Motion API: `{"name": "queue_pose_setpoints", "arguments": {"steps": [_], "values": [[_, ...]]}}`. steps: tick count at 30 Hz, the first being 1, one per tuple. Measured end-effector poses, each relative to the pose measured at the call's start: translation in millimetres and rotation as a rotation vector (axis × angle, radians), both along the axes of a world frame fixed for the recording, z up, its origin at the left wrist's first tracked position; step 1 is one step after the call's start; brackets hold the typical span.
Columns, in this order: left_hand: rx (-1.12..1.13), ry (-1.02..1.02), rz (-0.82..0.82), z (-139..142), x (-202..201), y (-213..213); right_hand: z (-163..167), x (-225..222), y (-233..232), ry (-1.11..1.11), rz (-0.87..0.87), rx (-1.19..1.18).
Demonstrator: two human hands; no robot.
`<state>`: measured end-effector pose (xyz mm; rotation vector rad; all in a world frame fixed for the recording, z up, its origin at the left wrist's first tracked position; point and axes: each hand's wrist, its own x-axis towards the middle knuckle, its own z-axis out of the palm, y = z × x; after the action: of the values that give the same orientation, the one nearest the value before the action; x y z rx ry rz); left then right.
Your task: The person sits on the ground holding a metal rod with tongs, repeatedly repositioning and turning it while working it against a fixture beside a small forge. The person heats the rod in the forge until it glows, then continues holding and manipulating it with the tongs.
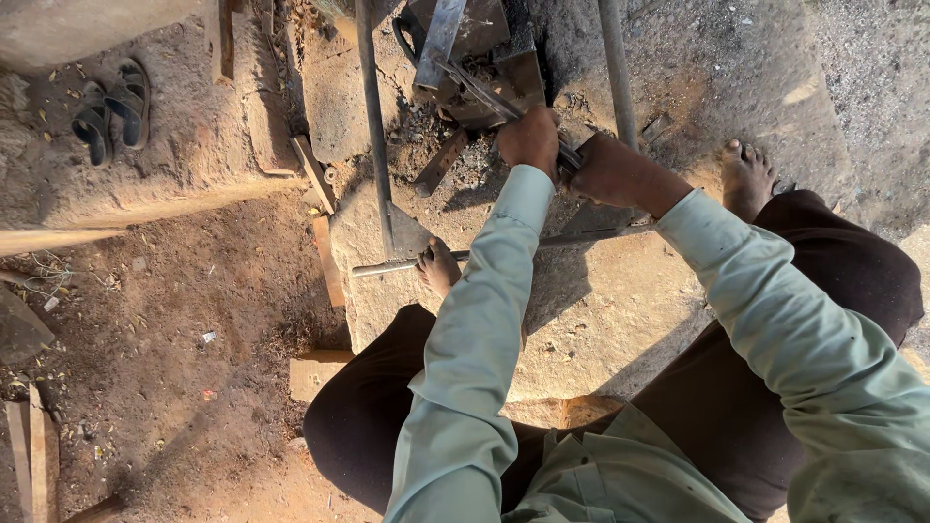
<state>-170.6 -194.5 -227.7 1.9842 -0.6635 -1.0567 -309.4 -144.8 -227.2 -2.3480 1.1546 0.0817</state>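
I am squatting on a stone slab, in pale green sleeves and dark trousers. My left hand and my right hand are both closed on a long dark metal handle. The handle runs up and left to a flat steel piece set in a dark metal fixture. My left bare foot rests on a thin metal rod lying across the slab. My right bare foot stands on the ground at the right.
Two upright metal bars frame the fixture. A pair of dark sandals lies on a raised earthen ledge at the upper left. Wooden strips and a small brick lie beside the slab; planks sit at the lower left.
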Motion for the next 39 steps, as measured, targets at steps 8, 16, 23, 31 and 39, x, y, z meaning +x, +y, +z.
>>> {"name": "queue_pose_setpoints", "arguments": {"steps": [8,16,23,31,39], "values": [[-0.032,0.183,0.061,3,-7,7,8,-6,3,-0.058,-0.234,0.146],[-0.075,0.238,0.099,9,-7,18,12,0,10,0.128,0.186,-0.223],[-0.05,0.24,0.1,-7,-8,25,-6,-6,20,0.207,0.302,-0.299],[-0.075,0.116,0.105,-10,-10,36,0,-6,28,0.085,0.14,-0.132],[-0.111,0.303,0.101,-6,-8,53,-2,-6,37,0.106,0.216,-0.197]]}}
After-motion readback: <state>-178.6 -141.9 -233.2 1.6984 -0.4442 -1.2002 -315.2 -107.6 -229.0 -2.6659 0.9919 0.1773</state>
